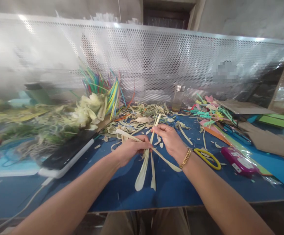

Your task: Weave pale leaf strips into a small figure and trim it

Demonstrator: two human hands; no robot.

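Note:
Pale strips that look like dried corn husk (142, 178) cross between my hands over the middle of the blue table (122, 197). My left hand (129, 150) is closed, its fingers pinching the strips where they meet. Wide ends hang below it, one strip points up to the left, and another trails right toward my other wrist. My right hand (165, 135) grips an upright strip with thumb and fingertips; its narrow tip sticks out above them. A gold bracelet (186, 158) circles my right wrist. My fingers partly hide the crossing point.
Husk scraps (144, 112) lie beyond my hands. At left are a phone (63, 153) on a white power bank, a husk bundle (90, 109) and coloured pipe cleaners (100, 85). Scissors (208, 159), a magenta device (238, 161) and coloured paper sit right. Behind stand a glass bottle (178, 99) and perforated panel (154, 62).

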